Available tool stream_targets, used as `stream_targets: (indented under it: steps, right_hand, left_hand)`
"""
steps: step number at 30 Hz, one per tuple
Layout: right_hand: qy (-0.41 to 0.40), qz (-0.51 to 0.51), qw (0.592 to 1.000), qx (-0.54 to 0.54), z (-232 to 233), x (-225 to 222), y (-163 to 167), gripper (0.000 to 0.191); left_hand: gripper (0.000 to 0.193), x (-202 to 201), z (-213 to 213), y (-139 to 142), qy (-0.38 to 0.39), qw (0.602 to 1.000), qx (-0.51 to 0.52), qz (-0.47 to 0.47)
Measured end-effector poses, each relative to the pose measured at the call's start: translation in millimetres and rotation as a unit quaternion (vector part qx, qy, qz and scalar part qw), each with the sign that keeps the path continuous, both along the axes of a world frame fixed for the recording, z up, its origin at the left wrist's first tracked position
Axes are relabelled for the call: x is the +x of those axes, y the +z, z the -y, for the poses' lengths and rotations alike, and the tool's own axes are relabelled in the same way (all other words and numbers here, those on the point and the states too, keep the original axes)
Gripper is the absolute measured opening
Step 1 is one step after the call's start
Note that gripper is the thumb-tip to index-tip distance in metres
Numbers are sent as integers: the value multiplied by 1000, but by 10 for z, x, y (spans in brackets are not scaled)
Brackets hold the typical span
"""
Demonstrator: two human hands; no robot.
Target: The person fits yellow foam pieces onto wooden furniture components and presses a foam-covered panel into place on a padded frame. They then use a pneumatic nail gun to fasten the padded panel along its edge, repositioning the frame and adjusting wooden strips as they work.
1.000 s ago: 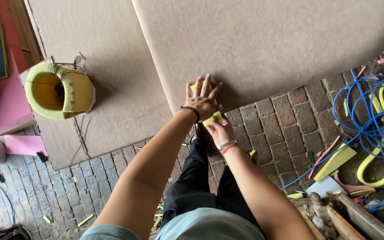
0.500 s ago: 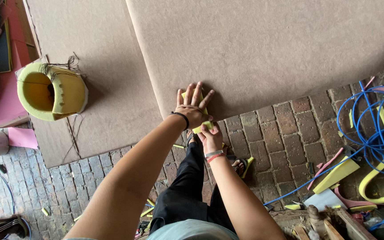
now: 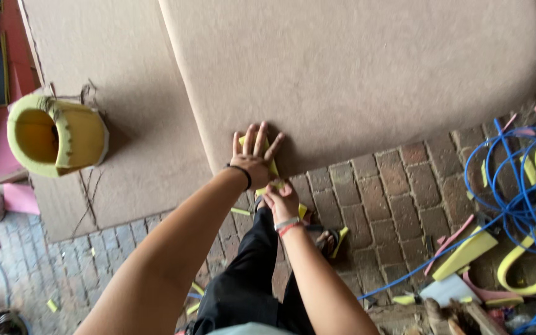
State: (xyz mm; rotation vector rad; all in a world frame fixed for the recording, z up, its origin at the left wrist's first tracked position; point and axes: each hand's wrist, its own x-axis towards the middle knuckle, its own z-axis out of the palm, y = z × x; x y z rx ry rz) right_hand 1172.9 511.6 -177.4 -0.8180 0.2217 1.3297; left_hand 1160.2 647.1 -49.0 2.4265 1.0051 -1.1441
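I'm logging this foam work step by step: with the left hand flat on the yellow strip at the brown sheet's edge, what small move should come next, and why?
Probably keep the left hand pressing and slide the right hand along the yellow foam strip, since the strip's near end lies off the brown sheet.

Bare arms, a black band on the left wrist, red and white bands on the right, black trousers.
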Motion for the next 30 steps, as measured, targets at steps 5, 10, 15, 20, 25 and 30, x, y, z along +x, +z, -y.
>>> stream_targets:
  steps: [5,10,15,20,25,30]
  right_hand:
    - [13,-4,1000,27,92,23,-16,34]
    - [-6,-131,987,91,169,102,86,43]
    - [-18,-150,983,101,160,187,10,55]
    - [-32,-186,973,131,-23,263,-86,65]
    - [-52,-193,971,134,-105,237,-44,75]
    - [-41,-160,983,75,-81,221,-24,55]
  left_hand:
    - [106,11,74,77,12,1000,-17,-10]
    - [108,-7,18,102,17,1000,-23,6]
    - [107,-17,-15,65,4,1000,-22,5]
    - [108,-32,-40,81,15,999,-28,15]
    - [109,-62,-77,80,8,1000,-25,16]
    - [108,-100,-104,66,-2,999,-26,20]
